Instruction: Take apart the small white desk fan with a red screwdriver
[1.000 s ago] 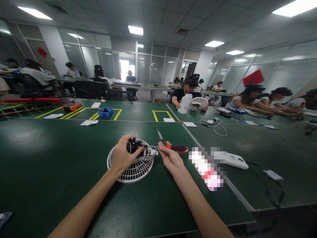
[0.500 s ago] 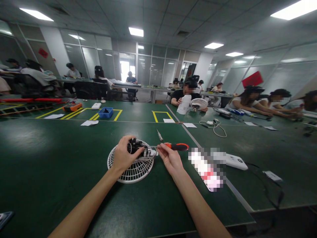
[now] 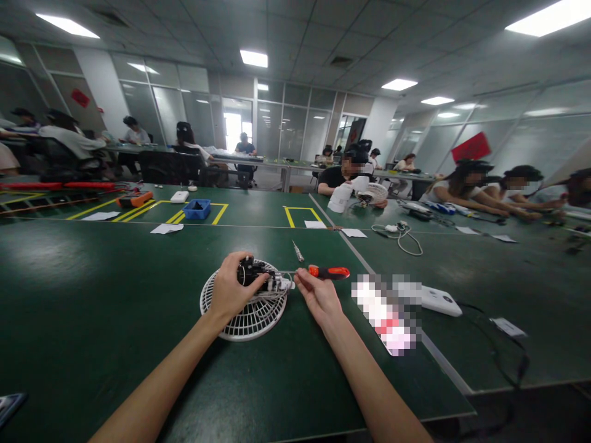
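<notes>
A round white fan grille (image 3: 247, 327) lies on the green table, with a black fan motor (image 3: 250, 271) and loose white wires (image 3: 265, 296) on top of it. My left hand (image 3: 234, 286) is closed around the motor, its thumb along the near side. To the right, my right hand (image 3: 318, 295) pinches the metal shaft of a screwdriver (image 3: 330, 272) with an orange and black handle. The screwdriver lies nearly level and its shaft points left at the motor's white end part (image 3: 282, 283). Whether the tip touches a screw cannot be made out.
A small pointed tool (image 3: 298, 251) lies beyond my right hand. Right of it are a blurred-out bright object (image 3: 385, 317) and a white device (image 3: 441, 300) with a cable. A blue bin (image 3: 197, 210) and an orange meter (image 3: 133, 199) stand farther back. Across the table, a person handles white fan parts (image 3: 340, 198).
The screwdriver has shifted slightly left, and its handle has turned a little. My left hand and the motor have stayed still. The person opposite has tilted a white part.
</notes>
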The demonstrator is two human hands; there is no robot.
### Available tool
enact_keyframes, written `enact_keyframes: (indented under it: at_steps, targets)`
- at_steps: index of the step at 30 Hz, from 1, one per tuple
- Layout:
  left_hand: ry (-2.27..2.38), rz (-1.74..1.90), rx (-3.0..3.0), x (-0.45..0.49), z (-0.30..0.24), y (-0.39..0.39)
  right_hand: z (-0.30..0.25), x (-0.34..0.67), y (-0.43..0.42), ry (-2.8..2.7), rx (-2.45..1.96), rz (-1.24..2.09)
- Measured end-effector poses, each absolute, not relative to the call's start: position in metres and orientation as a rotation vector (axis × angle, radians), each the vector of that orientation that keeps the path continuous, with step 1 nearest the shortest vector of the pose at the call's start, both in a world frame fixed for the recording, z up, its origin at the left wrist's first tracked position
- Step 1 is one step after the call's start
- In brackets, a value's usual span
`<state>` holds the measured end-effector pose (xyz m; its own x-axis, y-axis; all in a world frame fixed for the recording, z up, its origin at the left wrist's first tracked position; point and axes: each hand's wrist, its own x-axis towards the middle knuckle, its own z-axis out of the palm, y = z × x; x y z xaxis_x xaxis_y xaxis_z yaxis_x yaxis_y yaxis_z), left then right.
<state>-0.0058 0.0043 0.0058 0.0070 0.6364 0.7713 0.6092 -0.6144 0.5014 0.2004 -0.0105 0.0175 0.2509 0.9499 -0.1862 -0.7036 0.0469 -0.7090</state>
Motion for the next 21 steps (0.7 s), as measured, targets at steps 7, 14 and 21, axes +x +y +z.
enact_keyframes:
  at_steps: [7,14,21]
  targets:
    - [1.369,1.724,2.215,-0.006,0.005,0.005,0.025,0.201,-0.012,-0.280,-0.779,1.349]
    - [1.372,1.731,2.221,-0.006,0.005,0.005,0.029,0.200,-0.012,-0.279,-0.813,1.409]
    - [1.369,1.728,2.231,-0.005,0.005,0.005,0.023,0.198,-0.012,-0.374,-0.774,1.330]
